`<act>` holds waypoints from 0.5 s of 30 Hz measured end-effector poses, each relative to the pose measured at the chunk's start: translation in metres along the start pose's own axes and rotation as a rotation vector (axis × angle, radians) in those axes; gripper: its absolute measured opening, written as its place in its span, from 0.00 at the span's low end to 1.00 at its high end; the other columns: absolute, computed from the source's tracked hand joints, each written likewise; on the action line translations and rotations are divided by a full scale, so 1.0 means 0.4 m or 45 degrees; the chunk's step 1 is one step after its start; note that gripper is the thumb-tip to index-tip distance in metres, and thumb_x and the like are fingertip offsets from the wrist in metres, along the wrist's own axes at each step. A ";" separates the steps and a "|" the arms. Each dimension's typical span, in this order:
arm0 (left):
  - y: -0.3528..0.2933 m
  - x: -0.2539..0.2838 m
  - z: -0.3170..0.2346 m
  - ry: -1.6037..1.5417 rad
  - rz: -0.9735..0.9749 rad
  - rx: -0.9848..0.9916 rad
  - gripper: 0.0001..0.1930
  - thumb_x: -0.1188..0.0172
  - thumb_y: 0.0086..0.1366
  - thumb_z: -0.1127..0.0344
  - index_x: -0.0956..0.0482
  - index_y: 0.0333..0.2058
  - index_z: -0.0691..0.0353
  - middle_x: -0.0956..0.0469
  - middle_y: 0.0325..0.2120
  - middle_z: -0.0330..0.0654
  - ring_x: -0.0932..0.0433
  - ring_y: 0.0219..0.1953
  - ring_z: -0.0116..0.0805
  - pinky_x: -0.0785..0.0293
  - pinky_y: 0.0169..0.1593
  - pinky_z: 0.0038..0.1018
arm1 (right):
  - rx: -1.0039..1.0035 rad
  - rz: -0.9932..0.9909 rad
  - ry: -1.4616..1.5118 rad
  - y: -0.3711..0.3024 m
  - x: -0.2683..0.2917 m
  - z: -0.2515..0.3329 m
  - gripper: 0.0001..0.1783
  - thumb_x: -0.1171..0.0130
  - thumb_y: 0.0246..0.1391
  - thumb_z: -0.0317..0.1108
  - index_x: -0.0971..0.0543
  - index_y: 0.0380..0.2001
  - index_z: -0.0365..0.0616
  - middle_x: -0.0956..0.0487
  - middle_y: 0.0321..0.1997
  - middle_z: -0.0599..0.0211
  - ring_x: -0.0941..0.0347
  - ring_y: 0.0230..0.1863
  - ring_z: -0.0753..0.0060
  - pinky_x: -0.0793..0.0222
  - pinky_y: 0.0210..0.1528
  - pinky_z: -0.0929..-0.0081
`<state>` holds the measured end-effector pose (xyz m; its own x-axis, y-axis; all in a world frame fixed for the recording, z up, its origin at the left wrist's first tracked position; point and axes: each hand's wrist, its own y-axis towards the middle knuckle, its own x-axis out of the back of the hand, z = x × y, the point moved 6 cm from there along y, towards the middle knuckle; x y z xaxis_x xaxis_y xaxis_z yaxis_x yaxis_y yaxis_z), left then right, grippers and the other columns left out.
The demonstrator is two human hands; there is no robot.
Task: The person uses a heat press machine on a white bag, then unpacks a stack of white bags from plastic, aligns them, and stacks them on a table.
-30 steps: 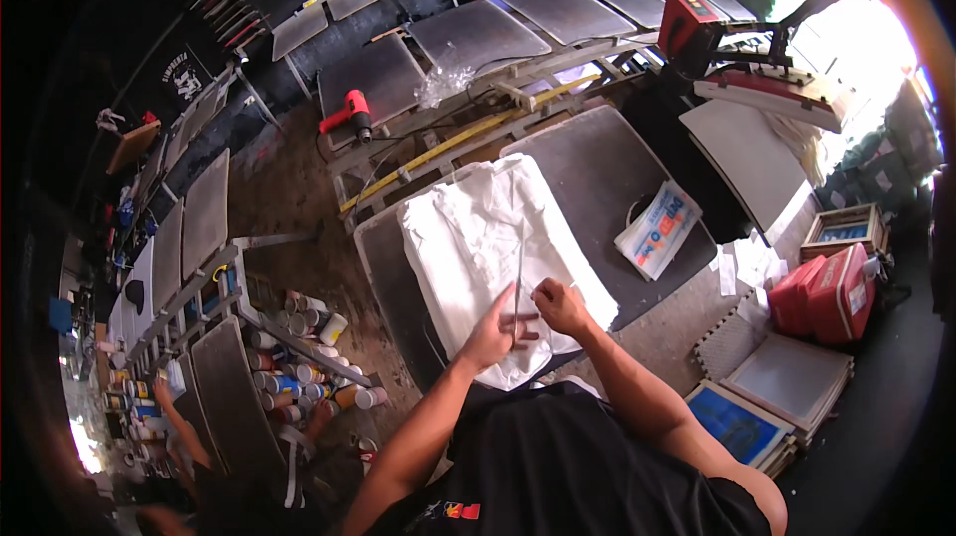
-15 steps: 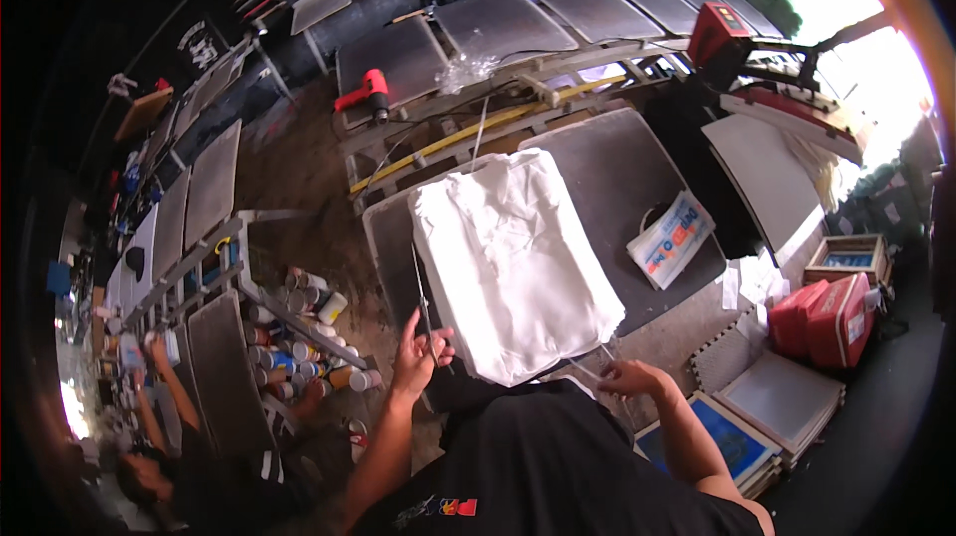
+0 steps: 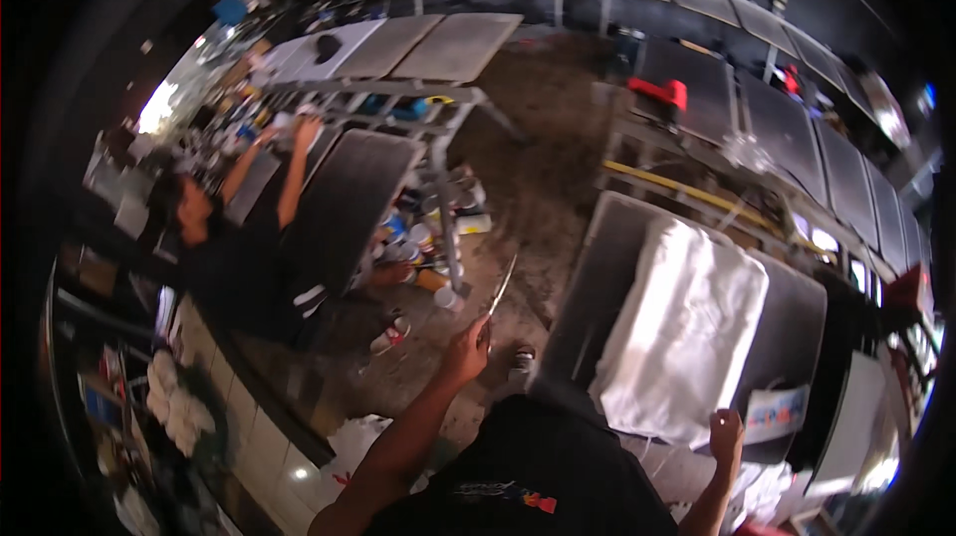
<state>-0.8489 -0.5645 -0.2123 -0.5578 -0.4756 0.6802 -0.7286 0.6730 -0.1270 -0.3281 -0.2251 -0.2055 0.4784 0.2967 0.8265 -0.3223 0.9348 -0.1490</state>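
Observation:
My left hand (image 3: 466, 349) is closed on a pair of scissors (image 3: 505, 284), the blades pointing up and away over the floor, off to the left of the board. A pile of white folded cloth (image 3: 687, 327) lies on a dark flat board (image 3: 583, 307) to the right. At the near right corner of the cloth, my right hand (image 3: 727, 428) has its fingers curled shut; whatever is in them is too small or blurred to name. A white printed packet (image 3: 778, 411) rests on the board just beyond that hand.
A red heat gun (image 3: 659, 93) lies on another dark board at the back. Several tubs (image 3: 423, 237) stand under a metal frame (image 3: 440, 168) to the left. A co-worker in dark clothes (image 3: 239, 267) reaches up beside it. White bundles (image 3: 179, 407) are at lower left.
The view has swung left, so the white cloth now sits further right. My left hand with the scissors has moved away from the cloth's edge. The strip at my right hand no longer shows clearly.

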 end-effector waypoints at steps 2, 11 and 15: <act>0.023 0.077 0.125 0.234 -0.261 -0.097 0.30 0.46 0.65 0.80 0.33 0.66 0.53 0.17 0.44 0.51 0.17 0.46 0.47 0.23 0.51 0.37 | 0.029 0.102 0.007 0.008 -0.039 0.043 0.13 0.39 0.57 0.36 0.19 0.39 0.36 0.16 0.39 0.50 0.18 0.40 0.52 0.23 0.44 0.60; 0.334 0.516 0.471 0.528 -0.487 0.452 0.18 0.48 0.65 0.70 0.24 0.54 0.63 0.20 0.47 0.57 0.23 0.54 0.56 0.27 0.58 0.43 | -0.171 -0.030 -0.071 -0.118 -0.122 0.064 0.18 0.35 0.55 0.35 0.20 0.48 0.40 0.24 0.53 0.45 0.22 0.51 0.43 0.22 0.50 0.56; 0.438 0.648 0.731 0.672 -0.790 0.027 0.14 0.44 0.63 0.69 0.20 0.44 0.73 0.21 0.50 0.58 0.24 0.56 0.54 0.31 0.62 0.44 | -0.254 -0.190 -0.254 -0.189 -0.118 0.142 0.24 0.31 0.50 0.35 0.22 0.50 0.39 0.24 0.54 0.46 0.24 0.54 0.45 0.26 0.56 0.54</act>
<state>-1.2375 -0.7354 -0.2693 0.2066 -0.4253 0.8812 -0.8538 0.3615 0.3746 -0.3726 -0.3210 -0.2026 0.3320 0.1277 0.9346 -0.0847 0.9908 -0.1053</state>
